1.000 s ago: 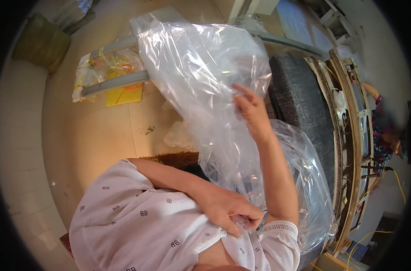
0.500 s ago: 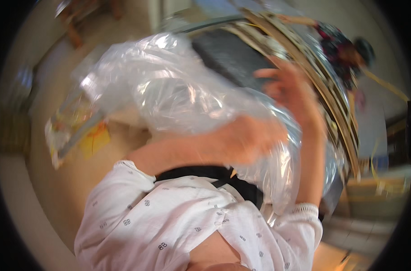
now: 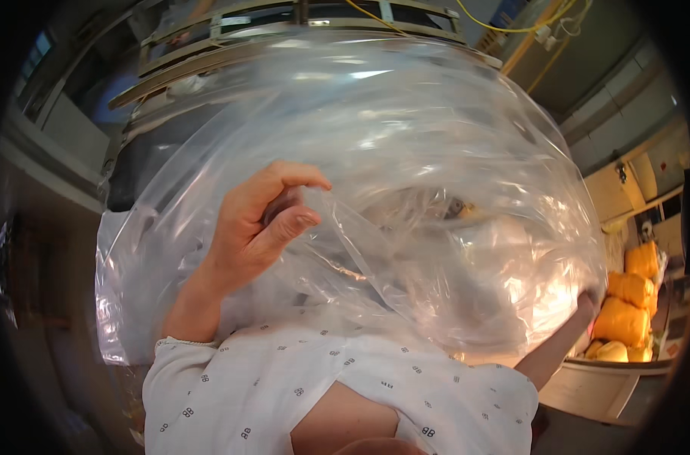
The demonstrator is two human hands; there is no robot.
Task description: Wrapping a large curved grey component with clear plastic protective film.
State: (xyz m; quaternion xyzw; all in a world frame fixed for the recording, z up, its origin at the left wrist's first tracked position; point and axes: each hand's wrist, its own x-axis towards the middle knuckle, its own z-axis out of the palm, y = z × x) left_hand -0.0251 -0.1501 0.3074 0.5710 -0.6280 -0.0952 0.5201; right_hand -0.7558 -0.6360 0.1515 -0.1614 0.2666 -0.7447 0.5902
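Note:
A wide sheet of clear plastic film (image 3: 406, 136) billows in front of me, spread across most of the view. My left hand (image 3: 258, 224) is raised at the left of centre, thumb and forefinger apart in a curve. A peak of the film comes up to its fingertips, touching or nearly so. Out at the right rim of the film is my right hand (image 3: 588, 299), small and dim, closed on the sheet's edge; its separate fingers are hard to make out. Beneath the film at the left shows a dark grey padded piece (image 3: 144, 163).
Wooden slatted frames (image 3: 231, 30) stand along the far side. A yellow cable (image 3: 504, 29) hangs at the far right. Several yellow-orange bundles (image 3: 625, 303) lie stacked at the right, beside a wooden cabinet (image 3: 625, 189). A pale wall (image 3: 76, 133) stands at the left.
My view has turned right. The film, bunched up before, is now spread wide. My arms, crossed close together earlier, are apart, the right one stretched far right. The other person is out of view.

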